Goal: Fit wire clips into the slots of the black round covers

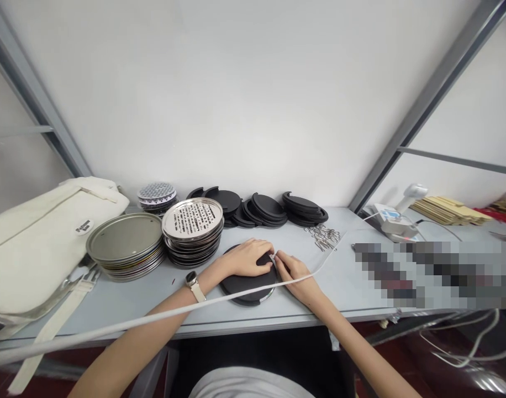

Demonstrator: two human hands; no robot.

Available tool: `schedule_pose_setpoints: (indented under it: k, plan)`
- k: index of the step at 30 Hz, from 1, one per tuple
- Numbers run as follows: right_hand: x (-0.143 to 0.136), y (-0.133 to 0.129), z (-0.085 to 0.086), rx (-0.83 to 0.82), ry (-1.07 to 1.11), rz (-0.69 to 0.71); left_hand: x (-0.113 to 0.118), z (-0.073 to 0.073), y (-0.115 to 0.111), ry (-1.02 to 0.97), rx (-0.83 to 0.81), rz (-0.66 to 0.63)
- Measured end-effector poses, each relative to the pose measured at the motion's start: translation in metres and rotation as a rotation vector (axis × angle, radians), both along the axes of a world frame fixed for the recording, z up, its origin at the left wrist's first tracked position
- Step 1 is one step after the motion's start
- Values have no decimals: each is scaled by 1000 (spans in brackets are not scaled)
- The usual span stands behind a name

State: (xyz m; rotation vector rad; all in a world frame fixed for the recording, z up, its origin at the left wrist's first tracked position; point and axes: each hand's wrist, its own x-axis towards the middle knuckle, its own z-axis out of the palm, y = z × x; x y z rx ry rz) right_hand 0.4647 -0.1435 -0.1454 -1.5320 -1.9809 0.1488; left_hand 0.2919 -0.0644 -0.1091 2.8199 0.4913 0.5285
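Observation:
A round black disc (247, 290) lies on the grey table in front of me, with a pale sliver along its lower right edge. My left hand (251, 258) rests over its upper part, thumb and fingers curled at the right rim. Close beside it, my right hand (293, 275) is closed in a pinch at the same rim. A tiny light-coloured bit shows between the two hands' fingertips; its kind is too small to tell. A white cable (232, 298) crosses the view in front of the disc and both forearms.
Left of the disc stand a stack of perforated metal discs (193, 219) and a stack of plain round plates (126, 237). Black discs (267, 205) are piled along the wall. Small metal hooks (324, 236) lie to the right. A cream bag (49, 237) fills the left end.

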Motion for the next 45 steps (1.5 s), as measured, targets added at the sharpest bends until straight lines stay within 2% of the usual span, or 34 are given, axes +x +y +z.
schedule_pose_setpoints:
  k: [7,15,21,28,38,45]
  plan:
    - [-1,16,6,-122,61,83,-2,1,-4,20,101,114]
    - [1,19,4,-167,68,75,-1,4,-5,34,117,83]
    - [2,21,2,-194,64,80,-1,7,-7,10,125,11]
    - [2,20,-2,-157,-2,65,0,5,-5,-2,102,23]
    - [2,20,-1,-169,155,56,1,6,-6,-4,118,26]
    - [1,19,0,-162,189,56,1,6,-6,1,142,27]
